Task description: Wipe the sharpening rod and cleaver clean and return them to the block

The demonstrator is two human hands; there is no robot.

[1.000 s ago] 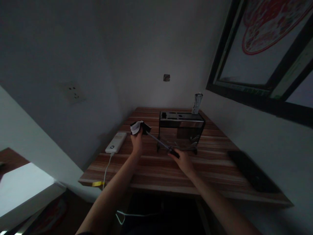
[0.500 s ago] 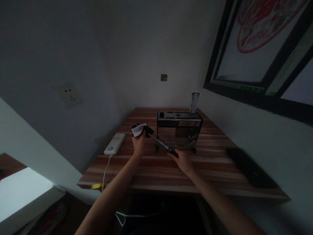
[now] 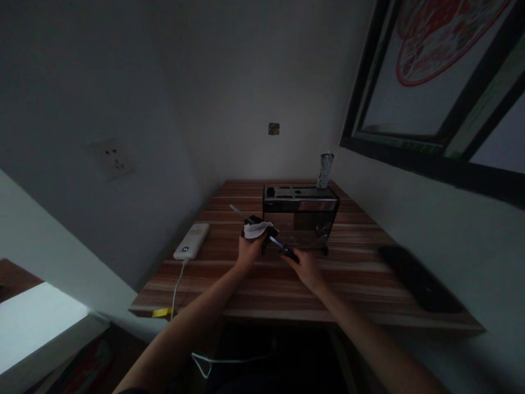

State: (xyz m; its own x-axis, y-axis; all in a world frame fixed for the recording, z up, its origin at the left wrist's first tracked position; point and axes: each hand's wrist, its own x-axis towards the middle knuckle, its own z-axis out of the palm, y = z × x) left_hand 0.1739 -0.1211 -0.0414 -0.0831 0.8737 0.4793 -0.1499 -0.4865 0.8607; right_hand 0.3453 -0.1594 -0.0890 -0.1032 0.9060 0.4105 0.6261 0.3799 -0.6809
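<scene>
My right hand (image 3: 304,265) is closed around the black handle of a knife (image 3: 277,242), whose narrow metal blade points up and to the left. My left hand (image 3: 251,249) is wrapped around a black and white cloth (image 3: 257,230), folded over the middle of the blade. The blade's tip sticks out past the cloth on the far side. Just behind my hands stands a knife block (image 3: 301,205) with a slotted metal top and a see-through front. A shiny silvery object (image 3: 325,171) stands upright at its back right corner.
On the left of the striped wooden table (image 3: 353,282) lies a white power bank (image 3: 192,242) with a white cable (image 3: 176,287). A flat black object (image 3: 420,279) lies along the right wall. Yellow tape (image 3: 162,312) marks the front left edge. Walls enclose the table.
My left hand and the cloth have slid along the blade toward the handle, to the right and slightly down, baring the tip. My right hand has stayed nearly still.
</scene>
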